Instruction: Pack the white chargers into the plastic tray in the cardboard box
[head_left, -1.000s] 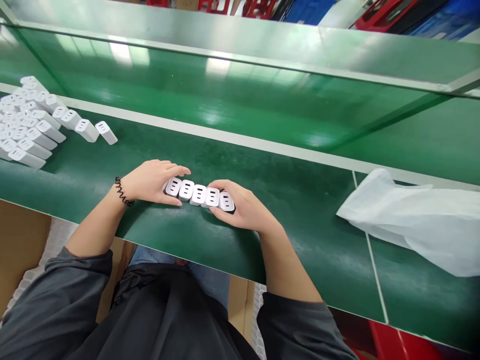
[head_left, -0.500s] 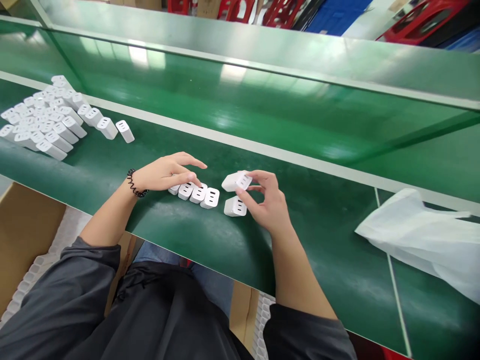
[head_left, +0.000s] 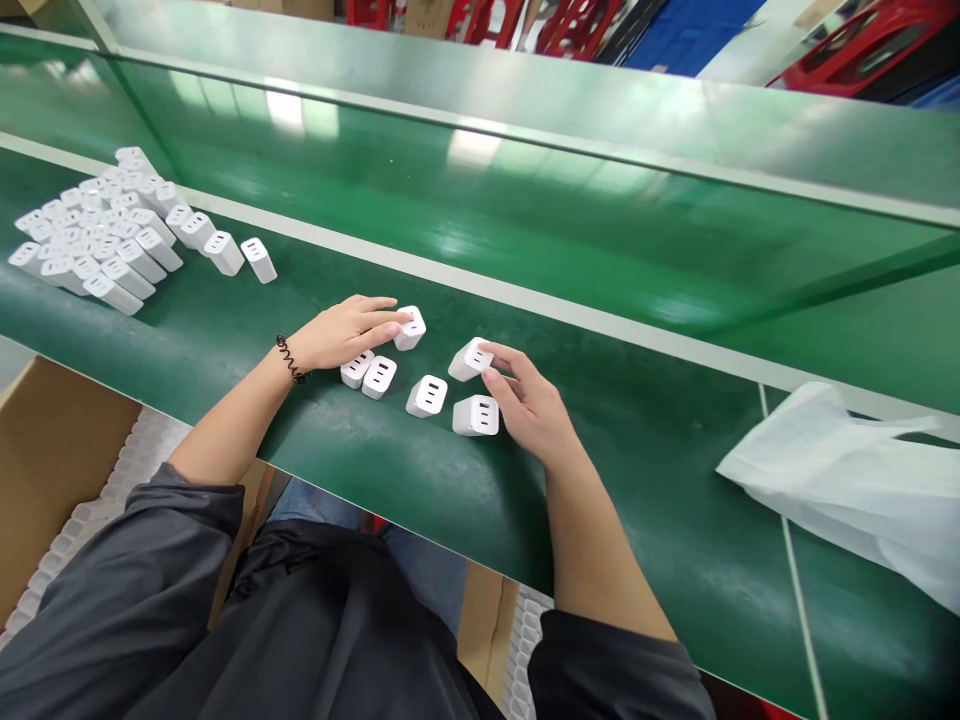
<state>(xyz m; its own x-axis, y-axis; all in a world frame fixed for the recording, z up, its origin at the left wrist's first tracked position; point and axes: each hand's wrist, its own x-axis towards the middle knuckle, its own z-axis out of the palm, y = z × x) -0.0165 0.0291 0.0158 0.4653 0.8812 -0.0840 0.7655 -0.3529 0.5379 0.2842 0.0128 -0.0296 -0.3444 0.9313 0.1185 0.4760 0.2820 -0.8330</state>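
Note:
My left hand has its thumb and forefinger closed on the top of a white charger block, with slots in its end face. Just below that hand, two more white chargers stand side by side, one partly covered by my fingers. With thumb and fingers, my right hand grips another charger, which leans a little. Directly in front of it stands a separate charger. Between the two hands a single charger stands apart on the green work surface.
A dense cluster of white chargers fills the far left, a few straggling rightward. A crumpled white plastic bag lies at right. A pale strip runs along the back. Below the front edge is a cardboard box.
My left hand has pulled one charger out of the row, away from me. My right hand has lowered its charger to the surface behind the other one.

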